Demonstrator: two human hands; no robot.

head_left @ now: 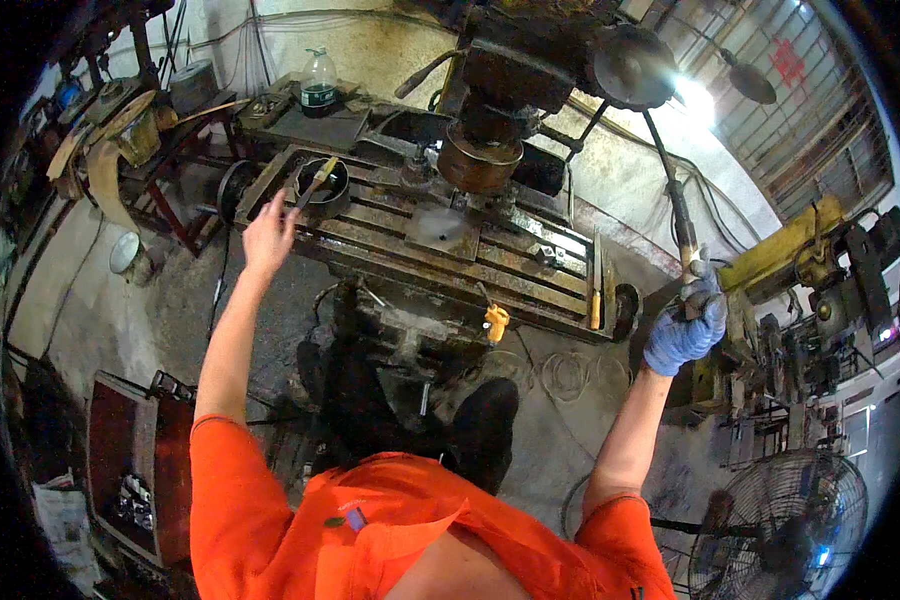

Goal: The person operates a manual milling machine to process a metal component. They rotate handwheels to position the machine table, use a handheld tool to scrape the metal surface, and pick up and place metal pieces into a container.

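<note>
My left hand (269, 236), bare, is at the left end of the machine table, its fingers closed on the handle of a brush (320, 180). The brush's yellowish bristle end is over a round black bowl (338, 194) resting on the table. Out to the right is my right hand (686, 325) in a blue-grey work glove, its fingers curled round a dark metal piece (704, 304) whose kind I cannot make out. Just above the glove ends a long dark rod (678, 205) with a pale tip; whether they touch is unclear.
The slotted milling machine table (380, 222) stretches ahead under the spindle head (480, 155). On it are small metal blocks (547, 256) and a yellow-handled tool (596, 308). A yellow crank handle (496, 322) juts from its front. A caged fan (785, 525) stands at lower right.
</note>
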